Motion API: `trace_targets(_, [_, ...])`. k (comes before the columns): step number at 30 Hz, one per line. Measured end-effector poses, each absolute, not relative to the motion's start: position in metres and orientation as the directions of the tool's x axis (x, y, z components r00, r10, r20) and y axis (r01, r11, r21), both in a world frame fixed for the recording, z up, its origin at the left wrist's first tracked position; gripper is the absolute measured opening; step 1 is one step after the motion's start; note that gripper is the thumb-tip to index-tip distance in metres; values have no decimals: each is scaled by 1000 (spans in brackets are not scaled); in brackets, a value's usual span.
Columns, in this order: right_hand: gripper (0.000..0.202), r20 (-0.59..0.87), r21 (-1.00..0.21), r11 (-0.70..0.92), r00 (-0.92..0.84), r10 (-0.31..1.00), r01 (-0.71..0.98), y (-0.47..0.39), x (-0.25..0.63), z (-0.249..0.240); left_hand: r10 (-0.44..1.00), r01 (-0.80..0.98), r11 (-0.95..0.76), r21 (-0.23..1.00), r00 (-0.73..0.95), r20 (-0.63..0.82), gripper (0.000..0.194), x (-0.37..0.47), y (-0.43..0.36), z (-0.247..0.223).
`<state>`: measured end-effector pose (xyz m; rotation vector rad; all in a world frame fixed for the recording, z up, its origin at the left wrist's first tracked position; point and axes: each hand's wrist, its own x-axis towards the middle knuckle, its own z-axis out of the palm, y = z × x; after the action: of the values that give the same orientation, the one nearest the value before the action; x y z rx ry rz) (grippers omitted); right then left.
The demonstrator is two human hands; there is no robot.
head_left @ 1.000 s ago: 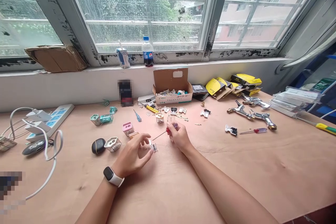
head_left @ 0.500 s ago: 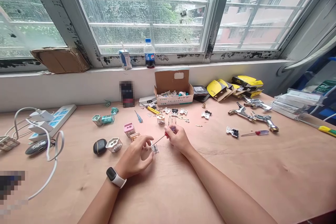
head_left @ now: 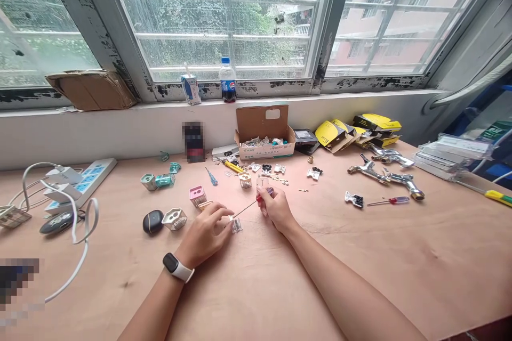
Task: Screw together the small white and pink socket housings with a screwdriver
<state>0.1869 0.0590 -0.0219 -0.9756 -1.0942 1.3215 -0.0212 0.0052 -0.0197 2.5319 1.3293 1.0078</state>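
Head view: right hand [head_left: 276, 206] slants screwdriver [head_left: 247, 208] toward palm-down left hand [head_left: 205, 233].

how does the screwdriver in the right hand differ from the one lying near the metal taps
The held screwdriver is gripped in the right hand, while the lying screwdriver rests untouched on the table.
The held screwdriver slants down towards the left hand; the lying screwdriver is flat.
Fingers partly cover the held screwdriver's handle; the lying screwdriver's is uncovered.
Both have red on the handle and a thin shaft.
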Motion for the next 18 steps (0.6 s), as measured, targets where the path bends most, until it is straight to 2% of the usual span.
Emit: trace_targets(18, [48,62,-967,48,-48,997,-250,59,186,-23,773,685,-603,408,376,511,12,-16,6,-21])
